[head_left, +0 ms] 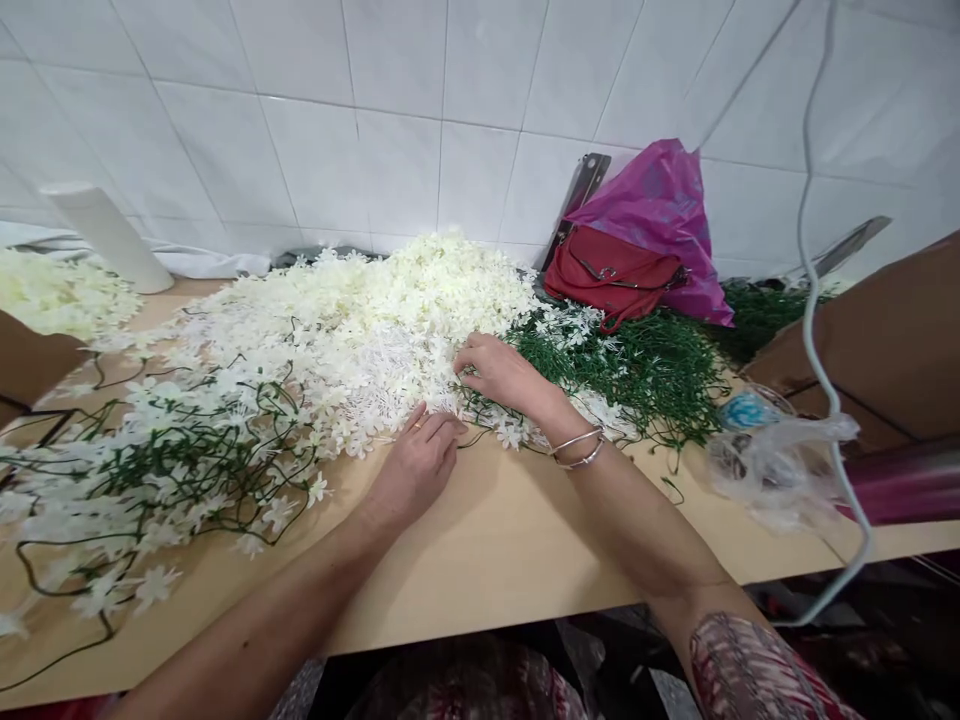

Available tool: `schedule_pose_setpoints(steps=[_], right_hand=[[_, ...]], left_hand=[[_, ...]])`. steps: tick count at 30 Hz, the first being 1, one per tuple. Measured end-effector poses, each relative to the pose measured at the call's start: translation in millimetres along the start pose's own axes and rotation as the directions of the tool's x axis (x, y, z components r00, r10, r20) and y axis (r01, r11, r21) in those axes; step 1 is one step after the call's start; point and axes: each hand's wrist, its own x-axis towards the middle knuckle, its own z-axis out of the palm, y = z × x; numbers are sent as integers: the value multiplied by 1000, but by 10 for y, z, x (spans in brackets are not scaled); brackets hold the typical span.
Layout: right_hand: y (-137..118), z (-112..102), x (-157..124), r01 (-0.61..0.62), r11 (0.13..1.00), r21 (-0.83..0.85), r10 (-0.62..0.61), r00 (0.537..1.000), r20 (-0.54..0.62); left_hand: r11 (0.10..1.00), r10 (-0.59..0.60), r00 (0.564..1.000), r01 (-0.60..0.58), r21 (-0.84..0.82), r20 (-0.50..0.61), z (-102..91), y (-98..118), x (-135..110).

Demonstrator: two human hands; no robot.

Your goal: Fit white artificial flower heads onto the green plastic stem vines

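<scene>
Flower pile (360,320) is being pinched by the right hand (501,372), left hand (416,465) fingers lying pressed together beside it, and tangled stems (645,365) are probably risking a snag that drags blossoms off the worktop (495,540).

- A heap of flower heads (390,300) fills the middle of the surface (510,540), reaching back to the wall.
- To its left, flowered vines (165,450) sprawl toward the front edge, and a roll (105,235) stands behind them.
- To its right lie leafy stems (652,365). A handbag (607,275) sits behind them, leaning on a plastic bag (660,200).
- The left hand (416,465) rests at the heap's front edge. The right hand (502,372) lies between heap and stems.
</scene>
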Motion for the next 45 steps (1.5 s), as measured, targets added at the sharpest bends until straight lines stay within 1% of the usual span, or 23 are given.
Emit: schedule_pose_setpoints(steps=[3, 9, 12, 14, 16, 17, 18, 20, 22, 23, 24, 26, 28, 30, 32, 33, 35, 36, 38, 40, 42, 43, 45], right_hand=[[34, 90, 29, -36, 999, 1, 36, 999, -31], [163, 221, 55, -14, 998, 64, 20, 995, -95], [212, 242, 74, -1, 997, 78, 10, 993, -120], [232, 216, 80, 16, 996, 90, -3, 991, -137], [238, 152, 77, 25, 994, 103, -6, 983, -184], [235, 107, 70, 28, 993, 111, -2, 973, -229], [226, 56, 60, 34, 992, 122, 2, 958, -287], [188, -57, 31, 63, 987, 147, 4, 911, -413], [121, -162, -3, 115, 976, 183, -14, 877, -480], [78, -202, -19, 149, 967, 207, -32, 876, -481], [29, -230, -33, 188, 954, 234, -63, 887, -457], [-74, -251, -53, 266, 924, 276, -153, 916, -370], [-171, -235, -66, 336, 883, 329, -274, 936, -221], [-241, -208, -75, 359, 847, 393, -365, 929, -63], [-260, -189, -81, 327, 835, 443, -383, 923, 40], [-245, -182, -80, 298, 836, 461, -366, 929, 62], [-162, -165, -67, 244, 837, 490, -303, 952, 43], [-96, -148, -54, 219, 838, 500, -258, 966, 10], [61, -87, -19, 153, 854, 497, -123, 988, -93], [210, 16, 24, 34, 875, 483, 51, 985, -163], [305, 148, 73, -80, 878, 471, 185, 966, -181], [325, 219, 97, -120, 878, 464, 228, 956, -184], [316, 357, 141, -155, 886, 437, 265, 943, -202]], left_hand=[[996, -19, 1000, 19, -85, -10, -43, 27, 0], [991, -48, 999, 47, -123, -8, -32, 25, -2], [987, -76, 997, 72, -142, -19, -33, 17, 9], [979, -118, 991, 106, -174, -64, -50, 10, 25], [965, -187, 974, 157, -211, -132, -75, 3, 45], [956, -226, 960, 185, -228, -168, -88, -1, 54], [946, -266, 943, 214, -245, -203, -101, -5, 63], [916, -345, 905, 268, -298, -248, -124, -10, 76], [863, -436, 867, 326, -386, -242, -145, -9, 85], [822, -485, 848, 360, -441, -212, -156, -7, 89], [773, -531, 830, 392, -498, -171, -169, -5, 93], [664, -601, 794, 436, -607, -88, -197, -5, 104], [566, -655, 754, 447, -692, -49, -223, -18, 117], [497, -698, 714, 441, -747, -43, -242, -45, 130], [432, -733, 679, 428, -794, -33, -250, -77, 139], [397, -747, 665, 417, -818, -23, -251, -91, 141], [330, -769, 639, 399, -856, 1, -251, -108, 143], [304, -777, 630, 396, -866, 16, -252, -109, 143], [270, -778, 626, 403, -875, 48, -253, -101, 141], [262, -765, 641, 406, -876, 68, -252, -85, 136], [279, -742, 667, 400, -873, 69, -248, -66, 126], [294, -729, 682, 399, -868, 67, -246, -57, 121], [329, -701, 710, 405, -853, 66, -246, -42, 113]])
